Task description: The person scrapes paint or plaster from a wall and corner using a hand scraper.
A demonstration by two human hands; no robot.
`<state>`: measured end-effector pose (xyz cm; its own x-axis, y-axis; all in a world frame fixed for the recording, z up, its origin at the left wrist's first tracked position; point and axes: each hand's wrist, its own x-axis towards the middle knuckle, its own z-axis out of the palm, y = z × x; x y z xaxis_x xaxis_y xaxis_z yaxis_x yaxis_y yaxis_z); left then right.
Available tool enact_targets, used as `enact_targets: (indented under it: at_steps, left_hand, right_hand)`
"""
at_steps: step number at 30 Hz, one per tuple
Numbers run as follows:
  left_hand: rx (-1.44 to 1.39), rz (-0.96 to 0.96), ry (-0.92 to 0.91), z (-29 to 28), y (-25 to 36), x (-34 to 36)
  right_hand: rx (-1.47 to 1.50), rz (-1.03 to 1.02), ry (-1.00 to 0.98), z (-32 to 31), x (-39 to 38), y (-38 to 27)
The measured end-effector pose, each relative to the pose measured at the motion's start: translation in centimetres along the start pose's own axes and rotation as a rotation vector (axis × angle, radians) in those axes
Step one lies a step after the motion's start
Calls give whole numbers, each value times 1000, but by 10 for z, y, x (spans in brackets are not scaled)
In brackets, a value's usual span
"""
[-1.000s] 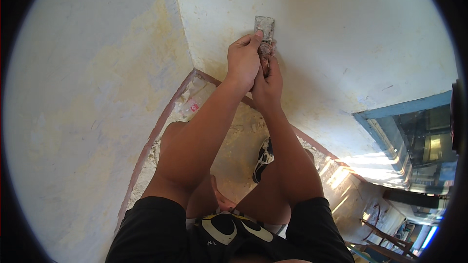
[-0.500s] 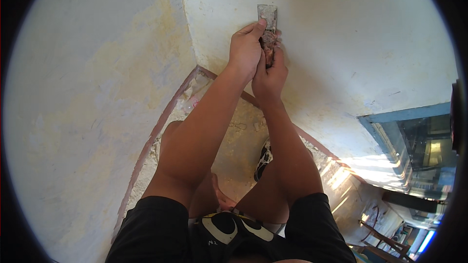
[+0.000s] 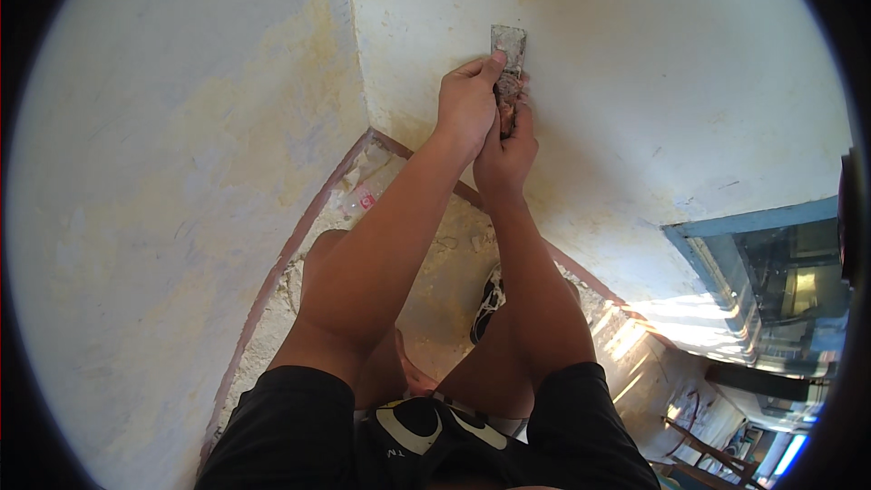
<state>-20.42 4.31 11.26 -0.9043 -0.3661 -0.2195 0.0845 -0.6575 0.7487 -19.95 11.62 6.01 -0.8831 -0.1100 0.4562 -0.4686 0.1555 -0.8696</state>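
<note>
Both hands grip a worn scraper (image 3: pixel 509 39), its broad flat blade pointing up along the off-white wall (image 3: pixel 635 100) ahead. My left hand (image 3: pixel 466 107) closes around it from the left, with the thumb lying on the lower blade. Below and to the right, my right hand (image 3: pixel 506 160) wraps the reddish-brown handle, which the fingers partly hide. The blade is crusted with grey residue. Whether its edge touches the wall, I cannot tell.
A second wall (image 3: pixel 172 172) with yellowish patches meets this one at a corner on the left. Brown trim (image 3: pixel 283 259) edges the dusty floor (image 3: pixel 440 286). A clear plastic bottle (image 3: pixel 359 199) lies near the corner. At right is a blue-framed window (image 3: pixel 748 220).
The scraper and both hands have come down the wall a little. The whole view has also shifted slightly. The grip looks the same.
</note>
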Motion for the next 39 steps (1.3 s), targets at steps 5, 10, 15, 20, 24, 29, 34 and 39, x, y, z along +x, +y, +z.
enact_targets:
  at_steps: [5,10,15,20,24,29,34,39]
  left_hand:
    - [35,-3,-29,-2,-5,1]
    - [2,24,-55,1,3,2]
    - [70,-20,-28,1,-1,2]
    - [18,8,-23,1,-4,1]
    - [41,0,-21,0,-2,4]
    - [88,2,-23,-2,-5,-1]
    - [43,50,-59,8,8,2]
    - [81,73,-82,15,20,0]
  right_hand:
    - [31,32,31,1,0,0]
    - [2,5,30,-1,4,-5]
    - [24,68,22,-1,-1,-3]
    - [72,39,31,0,-3,-3]
    - [29,45,13,-1,2,-1]
    - [77,49,35,2,-4,2]
    - [94,45,47,1,8,-11]
    - [62,-20,75,5,12,-14]
